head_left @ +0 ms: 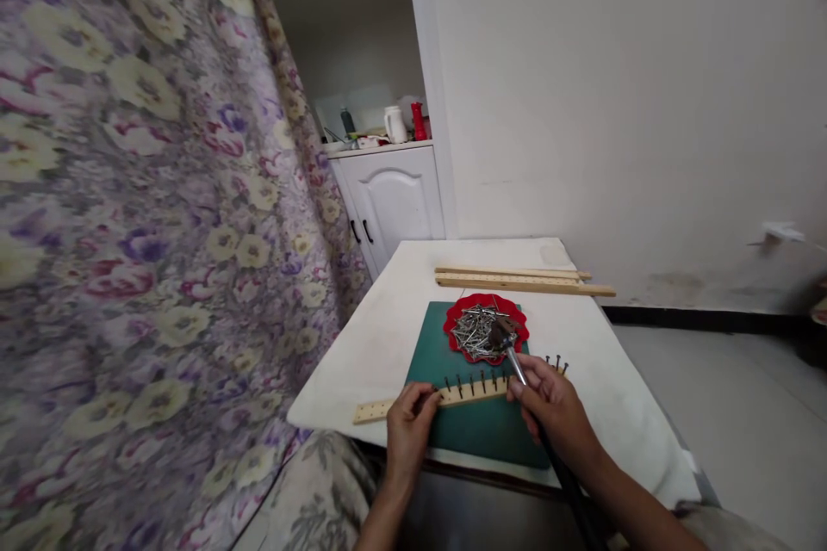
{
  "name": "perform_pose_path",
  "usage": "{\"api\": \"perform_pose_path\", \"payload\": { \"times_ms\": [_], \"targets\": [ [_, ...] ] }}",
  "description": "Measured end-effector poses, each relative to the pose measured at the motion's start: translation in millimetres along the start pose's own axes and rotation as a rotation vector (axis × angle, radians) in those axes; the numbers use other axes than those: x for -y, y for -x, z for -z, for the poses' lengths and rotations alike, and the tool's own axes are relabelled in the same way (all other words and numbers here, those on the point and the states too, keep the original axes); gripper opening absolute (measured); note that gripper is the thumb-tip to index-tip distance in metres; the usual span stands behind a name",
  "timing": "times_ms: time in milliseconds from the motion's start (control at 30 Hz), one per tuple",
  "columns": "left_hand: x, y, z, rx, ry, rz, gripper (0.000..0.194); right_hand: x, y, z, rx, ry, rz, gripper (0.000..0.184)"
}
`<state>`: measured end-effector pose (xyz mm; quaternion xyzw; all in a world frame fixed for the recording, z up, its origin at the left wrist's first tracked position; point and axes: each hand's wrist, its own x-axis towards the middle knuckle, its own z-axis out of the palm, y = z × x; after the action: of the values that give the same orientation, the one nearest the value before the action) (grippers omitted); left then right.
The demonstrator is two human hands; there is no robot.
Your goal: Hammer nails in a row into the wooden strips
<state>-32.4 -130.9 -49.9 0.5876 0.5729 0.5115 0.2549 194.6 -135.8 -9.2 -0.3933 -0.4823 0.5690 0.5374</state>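
Your left hand (411, 424) is nearer, fingertips pinched together at the wooden strip (465, 398); whether they hold a nail, you can't tell. The strip runs left to right before you; your right hand (554, 400) grips the hammer (513, 359), its head beyond it.

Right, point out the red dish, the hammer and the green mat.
Red dish (456, 339): head view, its rim.
Hammer (512, 359): head view, metal neck.
Mat (475, 436): head view, bare surface.

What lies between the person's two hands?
Part of the wood strip, with a row of dark nails or screws standing in it; the head view shows this.
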Motion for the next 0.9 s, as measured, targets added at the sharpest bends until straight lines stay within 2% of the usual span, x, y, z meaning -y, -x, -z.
{"api": "perform_pose_path", "payload": {
  "times_ms": [167,433,567,767,900],
  "targets": [
    [4.9,2.3,-12.1,0.045,-0.105,-0.064,0.021,-1.4,2.5,-4.0,-0.005,0.048,-0.008,0.039],
    [3.0,0.3,-11.5,0.066,-0.138,-0.13,0.016,5.0,4.9,-4.7,0.018,0.041,-0.025,0.037],
    [2.9,-0.3,-11.6,0.073,-0.127,-0.151,0.015,2.9,5.5,-4.6,0.102,0.013,-0.065,0.035],
    [5.8,0.4,-13.0,0.094,-0.149,-0.136,0.014,-2.1,11.4,-17.9,0.316,-0.044,-0.178,0.033],
    [7.9,1.3,-14.4,0.072,-0.132,-0.147,0.013,-6.2,16.3,-30.6,0.341,-0.042,-0.2,0.033]
  ]
}}
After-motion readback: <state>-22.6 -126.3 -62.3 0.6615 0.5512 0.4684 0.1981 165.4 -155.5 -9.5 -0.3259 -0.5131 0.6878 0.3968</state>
